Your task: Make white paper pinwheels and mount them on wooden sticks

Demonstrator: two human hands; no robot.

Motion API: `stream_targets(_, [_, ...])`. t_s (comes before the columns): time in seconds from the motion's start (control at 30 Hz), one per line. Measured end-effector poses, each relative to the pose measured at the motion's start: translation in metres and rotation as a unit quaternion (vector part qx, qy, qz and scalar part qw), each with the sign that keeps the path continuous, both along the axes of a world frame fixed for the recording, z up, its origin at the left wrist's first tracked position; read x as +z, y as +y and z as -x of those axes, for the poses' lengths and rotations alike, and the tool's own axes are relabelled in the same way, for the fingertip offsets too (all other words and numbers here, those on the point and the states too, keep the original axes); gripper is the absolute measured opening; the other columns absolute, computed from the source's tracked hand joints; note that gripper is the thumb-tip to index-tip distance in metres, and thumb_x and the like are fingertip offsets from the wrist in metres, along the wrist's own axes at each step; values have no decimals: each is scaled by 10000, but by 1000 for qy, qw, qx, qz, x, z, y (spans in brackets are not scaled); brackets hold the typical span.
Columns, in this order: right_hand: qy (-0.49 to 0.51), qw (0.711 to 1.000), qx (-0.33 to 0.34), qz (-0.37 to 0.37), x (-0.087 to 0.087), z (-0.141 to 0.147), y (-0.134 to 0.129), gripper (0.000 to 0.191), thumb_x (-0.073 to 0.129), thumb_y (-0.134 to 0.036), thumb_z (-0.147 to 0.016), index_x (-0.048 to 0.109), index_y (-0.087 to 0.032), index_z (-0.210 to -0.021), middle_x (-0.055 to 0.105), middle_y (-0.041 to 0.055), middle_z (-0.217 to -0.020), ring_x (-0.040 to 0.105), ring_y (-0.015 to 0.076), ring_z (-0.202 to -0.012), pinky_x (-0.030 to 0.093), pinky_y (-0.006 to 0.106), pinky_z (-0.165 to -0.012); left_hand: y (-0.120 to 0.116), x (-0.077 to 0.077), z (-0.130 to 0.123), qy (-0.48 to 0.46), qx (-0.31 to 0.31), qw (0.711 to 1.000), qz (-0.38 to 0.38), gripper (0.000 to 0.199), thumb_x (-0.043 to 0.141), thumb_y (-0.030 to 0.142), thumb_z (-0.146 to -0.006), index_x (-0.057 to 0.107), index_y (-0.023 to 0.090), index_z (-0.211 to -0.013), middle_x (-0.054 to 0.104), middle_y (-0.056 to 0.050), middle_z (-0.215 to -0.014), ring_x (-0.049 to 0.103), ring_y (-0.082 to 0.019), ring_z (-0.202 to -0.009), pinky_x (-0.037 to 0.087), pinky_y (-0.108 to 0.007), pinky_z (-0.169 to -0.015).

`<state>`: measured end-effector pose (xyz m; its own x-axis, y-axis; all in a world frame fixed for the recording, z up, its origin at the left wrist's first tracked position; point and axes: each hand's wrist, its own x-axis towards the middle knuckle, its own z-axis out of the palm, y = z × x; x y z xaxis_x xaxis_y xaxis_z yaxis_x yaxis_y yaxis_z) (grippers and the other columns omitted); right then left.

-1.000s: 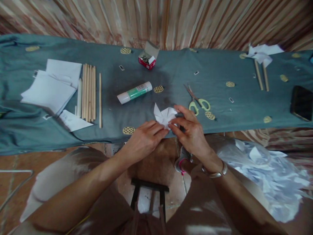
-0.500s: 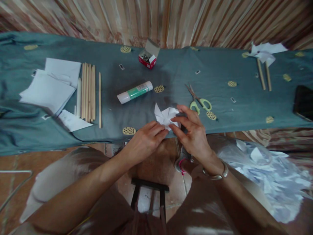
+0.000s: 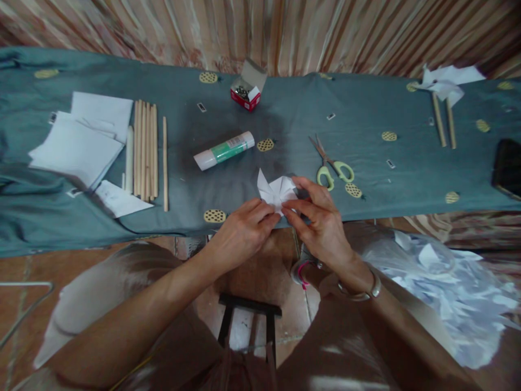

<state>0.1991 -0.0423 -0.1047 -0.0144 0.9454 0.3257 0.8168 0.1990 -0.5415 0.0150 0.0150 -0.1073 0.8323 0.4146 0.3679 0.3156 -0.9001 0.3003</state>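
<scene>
Pressed together at the fingertips, the left hand (image 3: 244, 231) pinches the lower left edge of a folded white paper (image 3: 275, 189), while the right hand (image 3: 321, 222) has thumb and finger closed on its lower right edge and another finger curled against its side. The paper sits between both hands, over the near edge of the cloth-covered bench (image 3: 285, 127); whether it rests there or is slightly lifted, I cannot tell. Holding it well would probably mean keeping the left grip firm but light, letting the right fingertips press the layers flat from the middle outward, and sparing the pointed flaps any crushing. The paper looks thin, crisp and matte, with creases fanning from its centre and one sharp point standing up at the left. Near it lie scissors (image 3: 324, 158) with slim metal blades and looped pale-green handles, and a smooth cylindrical glue stick (image 3: 224, 150) with a green label. Beyond is a small red cardboard box (image 3: 246, 100), flap raised, holding shiny metal bits too small to identify. Leftward, round wooden sticks (image 3: 145, 152) lie side by side, next to flat white sheets (image 3: 77, 144) overlapping loosely. The teal cloth (image 3: 195, 187) looks soft, rumpled at the left, and printed with yellow pineapples.
</scene>
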Motion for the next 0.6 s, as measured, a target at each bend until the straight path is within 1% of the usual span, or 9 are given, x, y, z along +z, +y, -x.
stream_targets(0.17, [11,1000,-2,7,1,1,0,183,543,-238,-917,725,-220,-929,566,92,-1346,529,282,-1220,454,508,-1028,1,0,0,-6,0,1000,20,158,493,143,-941,640,111,-987,654,-88,-914,588,-194,-860,552,-324,-752])
stream_targets(0.4, [-2,1000,-4,-3,-2,2,1,189,538,-258,-924,719,-212,-957,565,101,-1352,530,285,-1215,468,505,-1008,2,-1,0,0,1,999,51,174,486,160,-949,643,109,-1007,648,-81,-931,587,-189,-885,547,-317,-785])
stream_targets(0.6, [-25,999,9,-17,-4,3,2,238,492,-188,-919,708,-198,-1018,556,118,-1359,519,285,-1230,465,508,-1008,3,-2,0,-4,-1,998,58,174,499,152,-942,647,95,-1015,644,-88,-924,586,-189,-883,546,-314,-780])
